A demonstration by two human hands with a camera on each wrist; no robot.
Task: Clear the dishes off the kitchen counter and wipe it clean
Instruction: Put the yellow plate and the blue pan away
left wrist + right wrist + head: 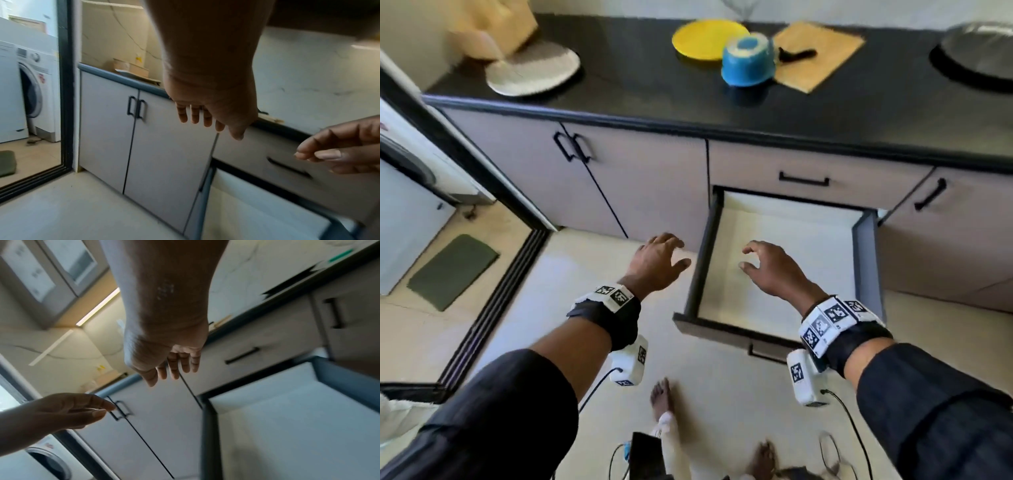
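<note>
We see both hands held out low in front of the cabinets, holding nothing. The left hand (657, 262) hovers over the floor just left of the pulled-out drawer (866, 240), its fingers (194, 114) loosely spread. The right hand (774, 270) hangs above the drawer's white inside, fingers (185, 361) relaxed and slightly curled. Up on the black desk (619, 85) stand a yellow plate (702, 39), an upturned blue bowl (748, 63) touching it, a wooden cutting board (822, 51) and a white plate (534, 72).
</note>
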